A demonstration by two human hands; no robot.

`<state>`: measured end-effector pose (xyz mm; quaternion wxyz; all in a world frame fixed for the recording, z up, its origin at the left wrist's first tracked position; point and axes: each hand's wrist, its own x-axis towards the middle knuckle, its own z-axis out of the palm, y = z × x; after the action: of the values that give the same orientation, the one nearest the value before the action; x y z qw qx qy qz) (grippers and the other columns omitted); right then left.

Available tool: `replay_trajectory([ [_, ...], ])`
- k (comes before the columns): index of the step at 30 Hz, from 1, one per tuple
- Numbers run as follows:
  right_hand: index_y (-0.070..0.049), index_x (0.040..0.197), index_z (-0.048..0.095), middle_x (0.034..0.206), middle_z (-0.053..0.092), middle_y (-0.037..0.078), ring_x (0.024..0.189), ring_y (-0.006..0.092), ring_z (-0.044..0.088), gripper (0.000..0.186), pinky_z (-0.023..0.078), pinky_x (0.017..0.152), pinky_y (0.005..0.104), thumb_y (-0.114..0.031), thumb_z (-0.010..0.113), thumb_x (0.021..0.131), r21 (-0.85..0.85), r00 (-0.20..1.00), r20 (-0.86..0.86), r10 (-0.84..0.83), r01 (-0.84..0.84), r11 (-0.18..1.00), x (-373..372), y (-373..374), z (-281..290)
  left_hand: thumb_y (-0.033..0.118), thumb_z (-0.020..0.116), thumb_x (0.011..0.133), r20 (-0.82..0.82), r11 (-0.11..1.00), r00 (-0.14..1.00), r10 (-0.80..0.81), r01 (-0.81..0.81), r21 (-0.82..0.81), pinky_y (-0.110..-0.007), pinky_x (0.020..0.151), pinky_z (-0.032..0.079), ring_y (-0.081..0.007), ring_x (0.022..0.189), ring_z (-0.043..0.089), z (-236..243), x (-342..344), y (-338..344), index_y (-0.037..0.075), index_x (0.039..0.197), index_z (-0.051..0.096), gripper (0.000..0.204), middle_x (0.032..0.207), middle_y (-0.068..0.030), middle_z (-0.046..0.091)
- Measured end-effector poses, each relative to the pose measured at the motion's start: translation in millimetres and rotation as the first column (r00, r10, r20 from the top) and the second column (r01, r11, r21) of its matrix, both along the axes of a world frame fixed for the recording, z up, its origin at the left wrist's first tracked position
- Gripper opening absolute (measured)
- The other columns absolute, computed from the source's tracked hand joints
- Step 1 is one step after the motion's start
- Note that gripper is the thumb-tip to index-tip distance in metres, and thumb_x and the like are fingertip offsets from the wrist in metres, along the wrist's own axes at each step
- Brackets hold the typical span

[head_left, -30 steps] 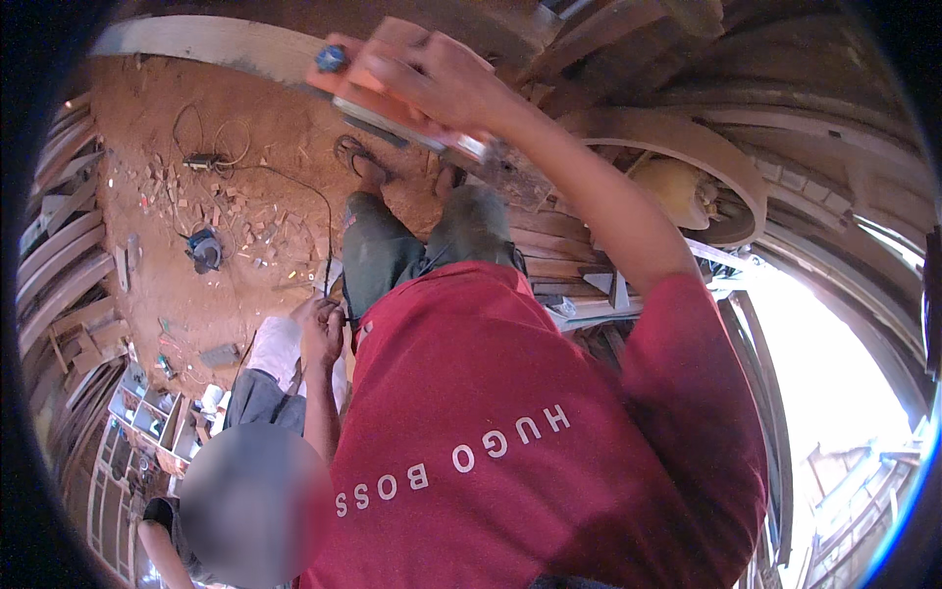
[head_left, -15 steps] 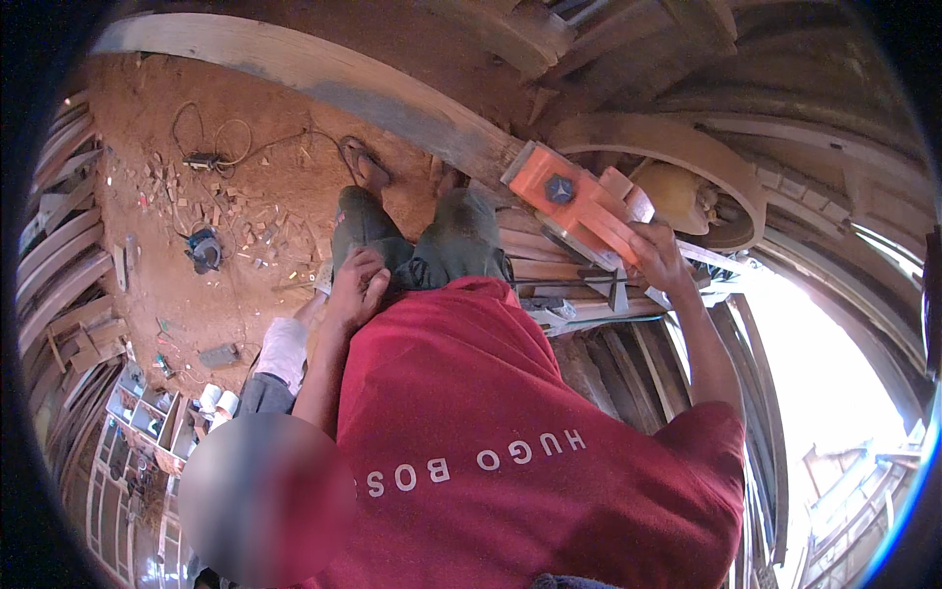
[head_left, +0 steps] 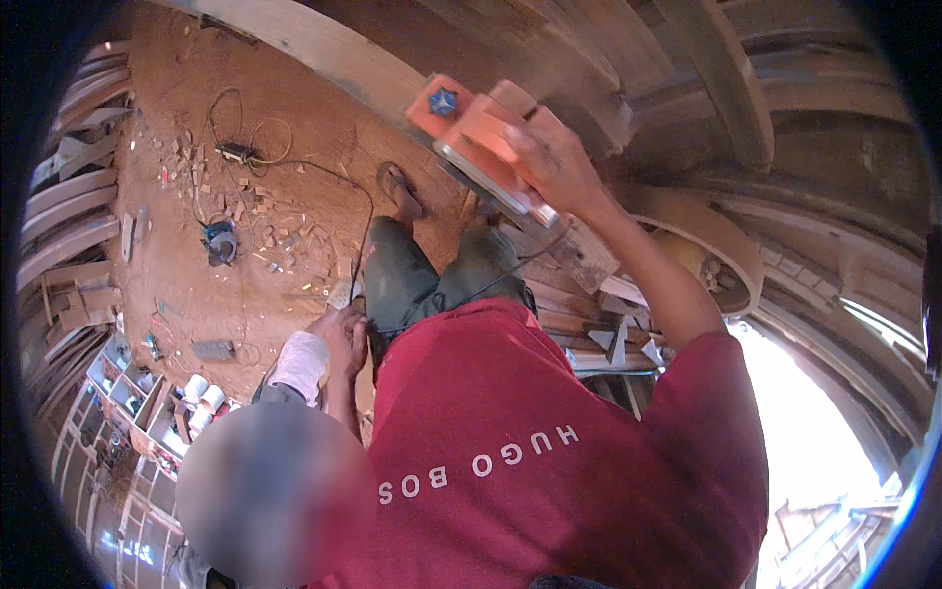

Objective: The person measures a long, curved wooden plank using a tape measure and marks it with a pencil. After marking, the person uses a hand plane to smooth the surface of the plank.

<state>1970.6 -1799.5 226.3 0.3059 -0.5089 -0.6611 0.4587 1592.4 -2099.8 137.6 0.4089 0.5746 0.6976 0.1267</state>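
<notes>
My right hand [head_left: 564,162] is closed around the rear handle of an orange power planer [head_left: 481,133] with a blue star-shaped knob. The planer sits along a long curved wooden beam [head_left: 334,44], and its metal base edge shows on the near side. A dark cord trails from its rear end across my thighs. Down by my left hip is my left hand [head_left: 355,344]. It overlaps another person's hand beside a pale sleeve [head_left: 299,363], so its fingers are hard to make out.
Wood offcuts [head_left: 260,201] litter the brown dirt floor. A corded power tool [head_left: 221,243] lies there, with a power strip [head_left: 235,152] and looped cable. A compartmented box [head_left: 137,402] with white rolls stands at lower left. Curved timbers [head_left: 69,216] line the left; a large wooden ring [head_left: 751,265] is at right.
My right hand and the planer have moved left and farther away along the beam. My left hand has dropped from my lap to beside my hip. The view has shifted.
</notes>
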Motion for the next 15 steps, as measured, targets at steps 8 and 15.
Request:
replay_trajectory([
  [8,0.0,0.094,0.069,0.08,0.065,0.014,0.078,0.025,0.067,0.065,0.052,0.07,0.0371,-0.059,0.04,0.097,0.001,0.994,0.011,0.112,-0.112,0.994,-166,159,-17,0.017,0.049,0.092,0.176,0.936,0.921,0.347,-0.351,-0.006,-0.039,0.081,0.047,-0.0279,0.086,0.06,9,-8,-21,-0.005,0.081,0.06,0.027,0.086,-0.0152,0.063],
  [15,-0.004,0.078,0.068,0.058,0.059,0.01,0.055,0.0228,0.06,0.048,0.045,0.051,0.0404,-0.047,0.053,0.094,-0.333,0.944,-0.329,-0.02,-0.096,0.938,-252,239,2,0.021,0.044,0.097,0.17,0.912,0.899,0.404,-0.411,0.004,-0.037,0.078,0.049,-0.0265,0.087,0.064,15,-25,-10,-0.006,0.083,0.063,0.036,0.091,-0.0178,0.067],
])
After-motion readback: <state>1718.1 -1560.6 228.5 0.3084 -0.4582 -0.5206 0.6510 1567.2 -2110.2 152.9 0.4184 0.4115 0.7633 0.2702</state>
